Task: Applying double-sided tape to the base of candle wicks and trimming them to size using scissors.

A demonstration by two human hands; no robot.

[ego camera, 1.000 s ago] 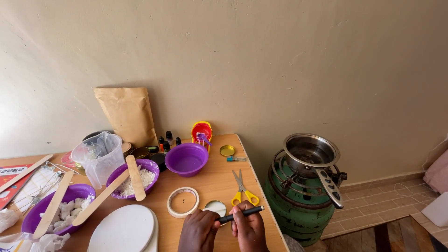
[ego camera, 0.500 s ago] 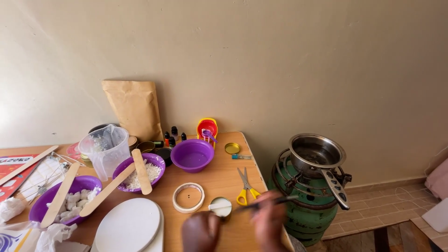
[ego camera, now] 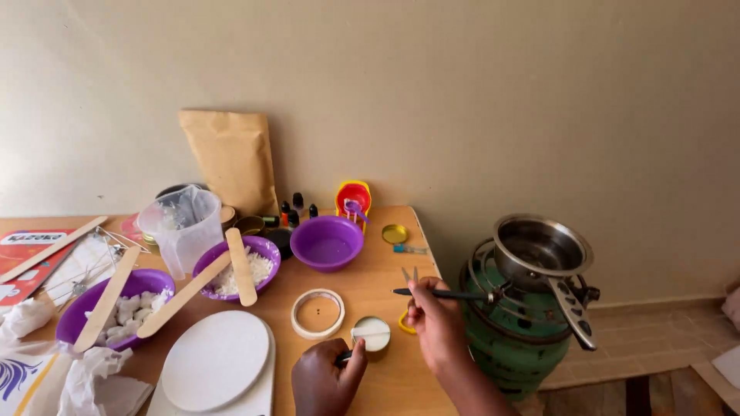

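My right hand [ego camera: 438, 320] grips a thin black stick-like tool [ego camera: 447, 293] whose tip reaches toward the burner of the green gas stove [ego camera: 518, 335]. Under that hand lie yellow-handled scissors [ego camera: 405, 308], mostly covered. My left hand [ego camera: 324, 377] rests at the table's front edge and touches a small round tin [ego camera: 372, 333] with white filling; something small and dark sits between its fingers. A roll of tape [ego camera: 317, 313] lies just left of the tin.
A steel pan [ego camera: 543, 254] sits on the stove. The wooden table [ego camera: 378, 285] holds purple bowls [ego camera: 327, 241], wooden sticks [ego camera: 240, 266], a plastic jug [ego camera: 182, 227], a brown paper bag [ego camera: 229, 160], small bottles [ego camera: 297, 208], a gold lid [ego camera: 395, 233] and white round boards [ego camera: 216, 360].
My right hand pulled the black tool away from my left hand and swung its tip right to the stove burner. My left hand moved to the tin. The view shifted slightly.
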